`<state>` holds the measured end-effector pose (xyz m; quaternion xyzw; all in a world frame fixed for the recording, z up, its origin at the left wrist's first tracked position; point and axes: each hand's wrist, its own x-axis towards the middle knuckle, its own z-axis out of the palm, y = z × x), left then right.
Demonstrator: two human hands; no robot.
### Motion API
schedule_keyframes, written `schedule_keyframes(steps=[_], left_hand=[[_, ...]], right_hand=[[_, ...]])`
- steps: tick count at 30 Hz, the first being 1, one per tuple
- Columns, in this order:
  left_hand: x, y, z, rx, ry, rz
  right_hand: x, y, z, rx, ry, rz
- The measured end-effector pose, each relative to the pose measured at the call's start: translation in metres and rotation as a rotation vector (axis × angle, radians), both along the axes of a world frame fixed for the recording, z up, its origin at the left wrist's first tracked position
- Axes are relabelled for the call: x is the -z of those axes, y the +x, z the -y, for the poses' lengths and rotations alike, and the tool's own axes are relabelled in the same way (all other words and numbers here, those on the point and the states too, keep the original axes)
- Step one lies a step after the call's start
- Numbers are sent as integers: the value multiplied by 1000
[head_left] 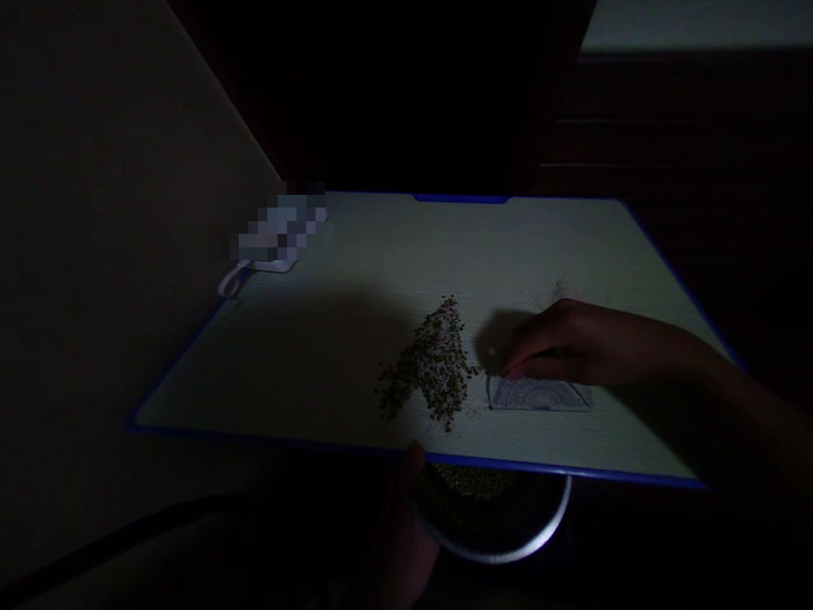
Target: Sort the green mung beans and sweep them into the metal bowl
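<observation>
The scene is very dark. A heap of small green-brown grains [432, 364] lies on a pale table with a blue edge [267, 440]. My right hand [559, 343] rests on the table just right of the heap, fingers curled and pinched on the top edge of a clear plastic protractor [539, 395] that stands on the table. My left hand [403, 525] is below the table's near edge, gripping the rim of a round bowl [501, 521] with grains in it; the bowl sits partly under the edge.
A white object with a looped cord [260, 258] lies at the table's far left corner, partly blurred out. A pale wall rises on the left. Dark furniture stands behind and to the right of the table.
</observation>
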<state>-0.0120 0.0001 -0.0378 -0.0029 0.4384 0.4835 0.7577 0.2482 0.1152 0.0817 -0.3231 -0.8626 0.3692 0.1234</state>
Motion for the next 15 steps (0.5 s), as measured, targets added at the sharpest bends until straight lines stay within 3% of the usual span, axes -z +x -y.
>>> schedule_keyframes(steps=[7, 15], left_hand=[[3, -3, 4, 29, 23, 82], [-3, 0, 1, -5, -51, -86]], right_hand=[[-9, 8, 3, 41, -82, 44], [-9, 1, 4, 70, -3, 65]])
